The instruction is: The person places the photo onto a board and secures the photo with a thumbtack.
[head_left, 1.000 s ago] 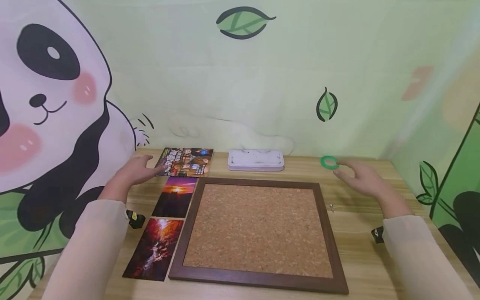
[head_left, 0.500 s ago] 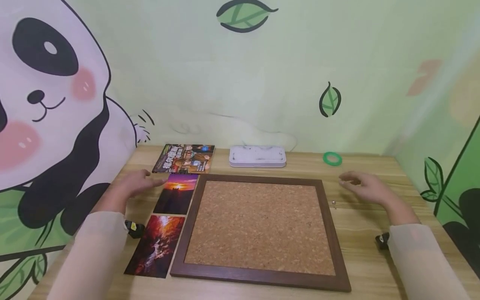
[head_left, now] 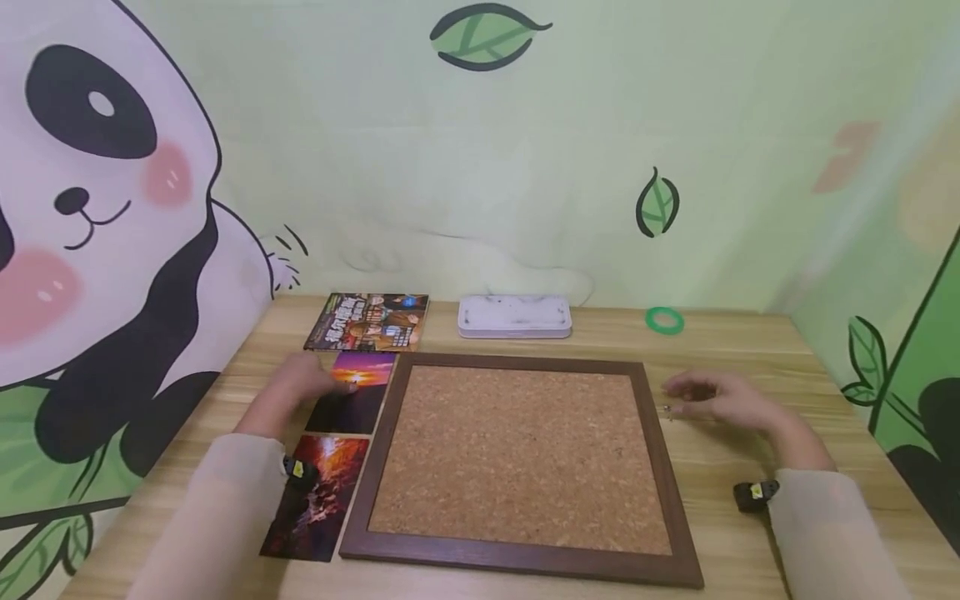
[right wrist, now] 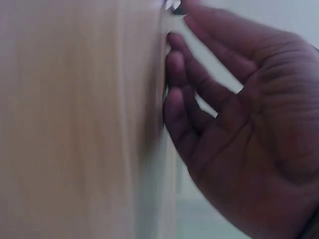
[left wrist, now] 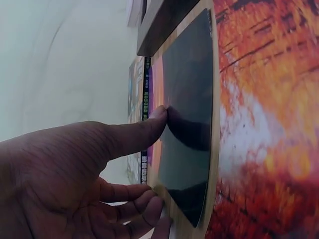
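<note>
Two changes we noticed since half a second before: the left hand (head_left: 303, 379) had come over the sunset photo (head_left: 347, 414), its thumb touching the print and its fingers spread apart from the thumb near the left edge, while the right hand (head_left: 727, 402) had come to the small shiny piece (head_left: 666, 408), with a gap between thumb and fingers and nothing clearly pinched. The photo was lying flat on the table (head_left: 750, 343), just left of the cork board (head_left: 517, 458), so we judged that reaching was becoming contact, without any lifting yet.
</note>
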Demonstrator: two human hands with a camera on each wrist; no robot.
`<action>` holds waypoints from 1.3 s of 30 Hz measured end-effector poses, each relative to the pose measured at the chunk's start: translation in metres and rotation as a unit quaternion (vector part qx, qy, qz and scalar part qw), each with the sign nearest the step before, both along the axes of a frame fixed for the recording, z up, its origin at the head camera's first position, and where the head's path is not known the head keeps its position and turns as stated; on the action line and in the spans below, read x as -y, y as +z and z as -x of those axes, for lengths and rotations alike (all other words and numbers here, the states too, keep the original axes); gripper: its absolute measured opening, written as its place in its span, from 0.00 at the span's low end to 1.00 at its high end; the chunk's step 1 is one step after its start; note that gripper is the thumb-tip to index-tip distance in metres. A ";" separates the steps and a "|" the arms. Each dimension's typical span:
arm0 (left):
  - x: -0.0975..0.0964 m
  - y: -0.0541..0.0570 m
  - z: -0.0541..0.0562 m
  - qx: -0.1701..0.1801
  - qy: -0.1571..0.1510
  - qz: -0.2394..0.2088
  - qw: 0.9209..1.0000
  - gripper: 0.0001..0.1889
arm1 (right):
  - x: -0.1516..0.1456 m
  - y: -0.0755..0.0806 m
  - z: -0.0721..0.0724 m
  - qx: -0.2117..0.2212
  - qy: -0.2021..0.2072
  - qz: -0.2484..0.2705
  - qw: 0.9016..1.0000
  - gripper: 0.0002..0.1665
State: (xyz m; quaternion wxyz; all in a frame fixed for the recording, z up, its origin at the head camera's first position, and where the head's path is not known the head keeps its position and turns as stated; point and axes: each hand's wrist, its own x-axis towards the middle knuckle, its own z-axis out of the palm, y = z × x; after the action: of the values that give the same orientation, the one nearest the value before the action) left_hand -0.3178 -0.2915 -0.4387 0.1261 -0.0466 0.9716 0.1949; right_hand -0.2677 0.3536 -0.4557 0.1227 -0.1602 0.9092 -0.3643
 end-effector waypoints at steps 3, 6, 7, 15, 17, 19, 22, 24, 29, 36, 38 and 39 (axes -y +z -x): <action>-0.007 0.002 0.000 0.001 0.007 -0.023 1.000 0.37 | 0.001 -0.004 -0.001 -0.019 -0.001 0.004 1.000 0.25; -0.010 0.003 0.000 0.007 0.010 -0.036 0.999 0.32 | 0.000 -0.009 -0.001 -0.029 0.005 0.010 1.000 0.25; -0.010 0.003 0.000 0.006 0.007 -0.039 0.999 0.30 | -0.001 -0.010 -0.001 -0.028 0.006 0.013 0.999 0.25; -0.004 -0.011 0.004 0.010 0.010 -0.111 0.994 0.25 | -0.004 -0.019 -0.002 -0.028 0.012 0.031 0.999 0.21; 0.000 -0.012 0.005 0.005 0.015 -0.128 0.992 0.25 | -0.003 -0.019 -0.002 -0.031 0.013 0.033 0.999 0.20; 0.003 -0.009 0.005 -0.002 0.021 -0.150 0.988 0.26 | -0.003 -0.019 -0.001 -0.032 0.014 0.033 0.999 0.19; 0.008 -0.003 0.004 -0.023 0.021 -0.182 0.983 0.27 | -0.002 -0.019 0.001 -0.031 0.013 0.031 0.999 0.18; 0.011 0.003 0.004 -0.040 0.020 -0.203 0.978 0.27 | -0.001 -0.019 0.002 -0.028 0.013 0.028 0.999 0.18; 0.013 0.019 0.002 -0.082 0.014 -0.269 0.960 0.31 | 0.000 -0.017 0.000 -0.020 0.012 0.032 0.999 0.18; 0.000 0.036 0.003 -0.106 -0.018 -0.328 0.938 0.47 | 0.000 -0.018 -0.002 -0.020 0.029 0.041 0.999 0.16; -0.008 0.040 0.005 -0.109 -0.026 -0.327 0.938 0.46 | 0.000 -0.017 -0.001 -0.023 0.035 0.042 0.998 0.15; -0.013 0.042 0.005 -0.107 -0.027 -0.333 0.936 0.46 | 0.000 -0.016 -0.001 -0.024 0.036 0.043 0.998 0.15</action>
State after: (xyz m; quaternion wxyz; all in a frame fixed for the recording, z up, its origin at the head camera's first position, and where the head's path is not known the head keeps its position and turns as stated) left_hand -0.3229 -0.2788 -0.3965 0.0351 0.0453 0.8596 0.5078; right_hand -0.2669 0.3534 -0.4719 0.1070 -0.2062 0.8892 -0.3942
